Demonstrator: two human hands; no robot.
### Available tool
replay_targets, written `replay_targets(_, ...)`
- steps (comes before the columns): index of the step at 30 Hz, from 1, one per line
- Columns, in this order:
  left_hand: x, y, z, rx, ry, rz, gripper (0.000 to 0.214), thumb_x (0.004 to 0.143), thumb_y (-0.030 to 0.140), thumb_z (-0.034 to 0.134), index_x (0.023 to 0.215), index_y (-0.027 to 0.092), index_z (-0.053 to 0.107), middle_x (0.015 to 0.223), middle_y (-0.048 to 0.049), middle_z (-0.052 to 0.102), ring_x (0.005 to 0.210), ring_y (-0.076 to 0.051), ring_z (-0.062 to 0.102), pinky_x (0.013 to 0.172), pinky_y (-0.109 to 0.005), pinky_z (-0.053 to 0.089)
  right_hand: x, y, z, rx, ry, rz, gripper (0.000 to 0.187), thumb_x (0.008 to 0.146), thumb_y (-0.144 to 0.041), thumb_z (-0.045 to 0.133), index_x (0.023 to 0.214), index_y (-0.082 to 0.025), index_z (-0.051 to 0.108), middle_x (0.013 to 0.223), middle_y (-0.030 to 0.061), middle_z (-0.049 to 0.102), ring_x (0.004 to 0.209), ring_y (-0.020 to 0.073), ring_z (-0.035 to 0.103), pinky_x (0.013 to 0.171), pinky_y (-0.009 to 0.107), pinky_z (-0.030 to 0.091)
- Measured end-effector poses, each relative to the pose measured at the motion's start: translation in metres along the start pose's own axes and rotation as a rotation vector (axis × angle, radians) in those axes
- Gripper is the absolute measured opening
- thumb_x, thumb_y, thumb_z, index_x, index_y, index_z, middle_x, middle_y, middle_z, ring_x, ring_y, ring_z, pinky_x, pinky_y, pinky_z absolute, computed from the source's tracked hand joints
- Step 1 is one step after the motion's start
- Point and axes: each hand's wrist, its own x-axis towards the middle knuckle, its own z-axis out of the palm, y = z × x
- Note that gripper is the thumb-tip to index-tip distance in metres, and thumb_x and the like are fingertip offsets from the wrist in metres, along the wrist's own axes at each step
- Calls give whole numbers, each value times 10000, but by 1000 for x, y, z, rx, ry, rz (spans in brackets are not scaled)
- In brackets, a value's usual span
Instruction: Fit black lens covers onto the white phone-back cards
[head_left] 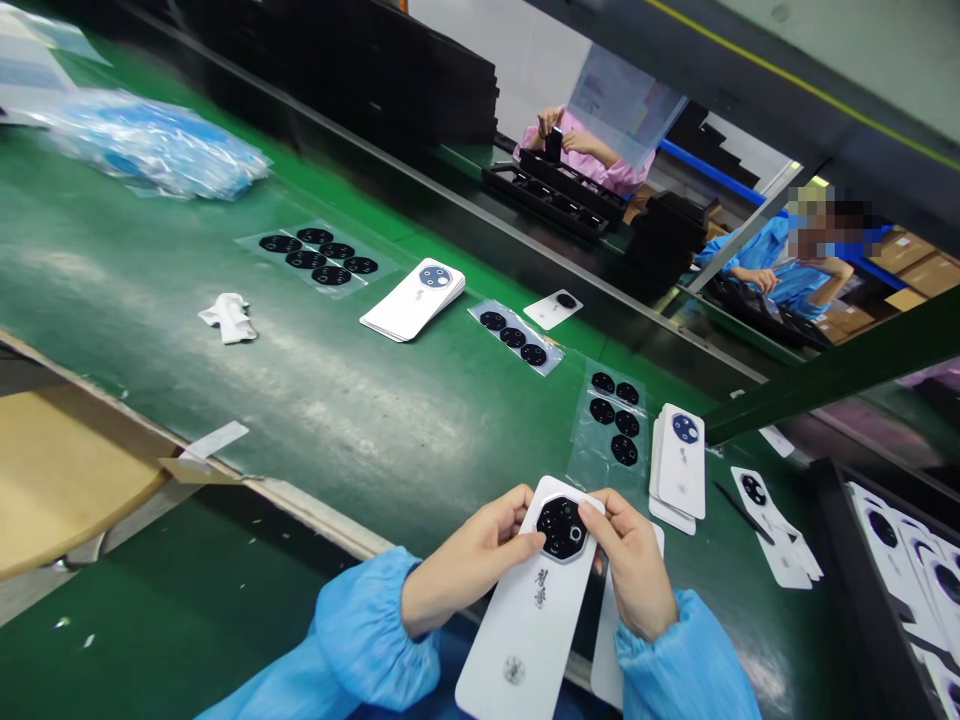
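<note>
Between my two hands is a white phone back cover [525,640] with a black camera lens plate [561,528] near its top and dark lettering below. My left hand [480,550] grips its left edge, thumb on the rim of the plate. On the other side my right hand [628,560] holds the upper right edge, its thumb pressing the plate's corner. Another white cover [609,650] lies partly hidden beneath my right hand. Just beyond, a clear sheet of black lens plates [624,424] rests beside a stack of white covers [681,462].
A second cover stack [412,302], more lens sheets [513,338] and a white cloth [228,318] lie on the green bench. Blue plastic bags [157,145] sit far left. At right are black tweezers [742,512] and a black tray of covers [862,600]. Two co-workers sit across.
</note>
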Motion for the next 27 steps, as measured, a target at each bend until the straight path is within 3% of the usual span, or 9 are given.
replay_targets(5,3,-4,3,81,87,0,415,769,350,602,978,79,367,883,-19,463,747,-54,458,621,-160,407,-1,-2,2,19,10,-20,600,702,-641,595,849,-70,480,620,4,395,511,32,301,450,166,226)
replay_targets(8,5,-10,4,134,157,17,418,787,378,578,1011,93,371,873,-10,444,713,-47,450,595,-166,413,-4,-2,5,-14,5,-32,677,708,-632,595,1083,-90,439,833,60,527,611,71,431,460,169,309)
replay_targets(10,6,-15,3,147,183,37,419,816,413,537,1030,95,368,890,-19,442,720,-52,459,611,-181,426,-8,1,8,8,-34,-59,681,724,-551,633,1175,-125,352,1070,98,526,859,127,527,600,187,439)
replay_targets(12,8,-17,1,168,203,66,418,825,433,522,1013,88,381,887,-26,443,724,-55,458,615,-181,422,-12,4,11,51,-81,-74,616,761,-465,640,1179,-139,325,1143,105,510,993,156,527,772,232,471)
replay_targets(14,9,-15,0,141,193,81,438,815,450,532,1000,75,401,878,-35,453,723,-61,461,608,-180,413,-15,5,15,112,-90,-70,566,804,-432,607,1203,-150,321,1146,103,517,937,151,549,813,269,466)
replay_targets(19,8,-4,-2,-19,108,58,540,764,507,574,984,36,431,897,-98,517,744,-108,508,633,-208,415,-22,-6,21,258,27,-53,562,795,-434,617,1218,-137,397,1147,111,524,953,182,541,778,282,466)
replay_targets(23,9,3,-8,96,143,24,570,782,596,490,877,36,438,794,-84,503,663,-84,453,589,-190,356,-25,-14,23,300,17,-57,481,808,-420,606,1160,-135,445,1084,106,549,910,171,547,717,255,461)
replay_targets(27,15,8,-10,243,206,86,547,809,602,439,834,56,434,745,-33,422,661,-55,379,588,-169,333,-23,-9,22,262,-27,-70,432,824,-441,583,1111,-146,453,968,77,550,761,116,517,649,225,431)
